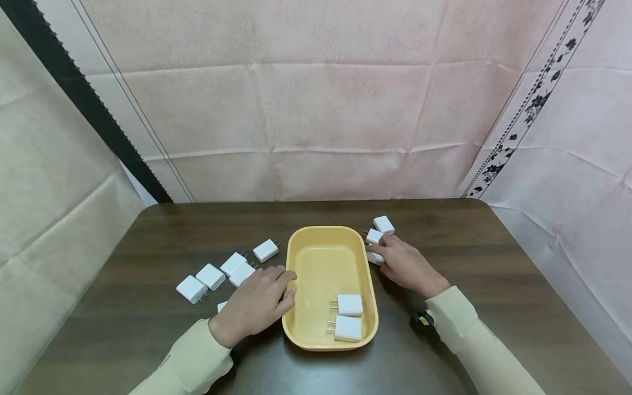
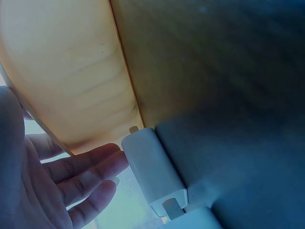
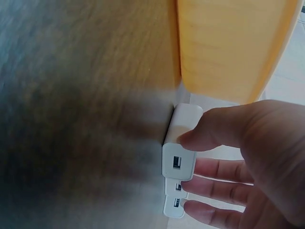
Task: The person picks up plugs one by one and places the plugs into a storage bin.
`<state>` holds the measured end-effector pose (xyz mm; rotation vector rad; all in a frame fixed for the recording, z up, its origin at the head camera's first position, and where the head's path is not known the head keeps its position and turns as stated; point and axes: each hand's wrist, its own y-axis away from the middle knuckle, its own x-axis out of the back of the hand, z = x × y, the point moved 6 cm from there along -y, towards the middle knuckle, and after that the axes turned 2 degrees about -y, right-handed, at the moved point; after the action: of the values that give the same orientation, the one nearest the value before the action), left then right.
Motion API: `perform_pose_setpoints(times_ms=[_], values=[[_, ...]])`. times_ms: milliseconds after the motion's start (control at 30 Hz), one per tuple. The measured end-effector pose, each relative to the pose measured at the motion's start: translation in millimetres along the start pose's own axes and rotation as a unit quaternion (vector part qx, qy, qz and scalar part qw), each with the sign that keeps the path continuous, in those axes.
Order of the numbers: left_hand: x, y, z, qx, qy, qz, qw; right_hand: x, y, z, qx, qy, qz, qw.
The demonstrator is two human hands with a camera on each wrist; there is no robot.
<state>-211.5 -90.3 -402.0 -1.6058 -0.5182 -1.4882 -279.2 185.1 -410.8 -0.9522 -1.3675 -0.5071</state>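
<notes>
A yellow tray lies on the table with two white USB chargers in its near right part, one a charger with its prongs pointing left. My left hand rests at the tray's left rim, fingertips over the edge. In the left wrist view its fingers reach out loosely beside a white charger. Right of the tray, my right hand pinches the nearest charger of a row, thumb on one side and fingers on the other. That charger is low at the tabletop, partly hidden by the hand.
Beyond the right hand are two more chargers, the farthest a charger. Several chargers lie left of the tray, among them a charger and a charger. Patterned cloth hangs behind the brown table.
</notes>
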Motion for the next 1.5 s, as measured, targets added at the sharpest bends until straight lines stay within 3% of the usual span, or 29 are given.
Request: perform_pose_setpoints(times_ms=[233, 467, 767, 1133, 1500], values=[[1.3, 0.2, -0.3, -0.009, -0.007, 0.011, 0.9999, -1.6, -0.9, 0.3, -0.002, -0.004, -0.013, 1.000], [0.8, -1.3, -0.6, 0.002, -0.002, -0.007, 1.0000, -4.9, 0.3, 3.8, -0.016, -0.021, -0.042, 0.999], [0.5, -2.4, -0.5, 0.006, 0.002, -0.010, 0.9999, -5.8, 0.5, 5.4, -0.015, -0.023, -0.045, 0.999], [0.7, 0.0, -0.2, 0.004, 0.002, -0.007, 1.0000, 3.6, 0.9, 8.1, -0.052, -0.046, -0.019, 0.997], [0.4, -0.5, -0.3, 0.001, 0.003, -0.003, 1.0000, 12.1, -0.9, 2.6, -0.037, -0.034, 0.011, 0.999]])
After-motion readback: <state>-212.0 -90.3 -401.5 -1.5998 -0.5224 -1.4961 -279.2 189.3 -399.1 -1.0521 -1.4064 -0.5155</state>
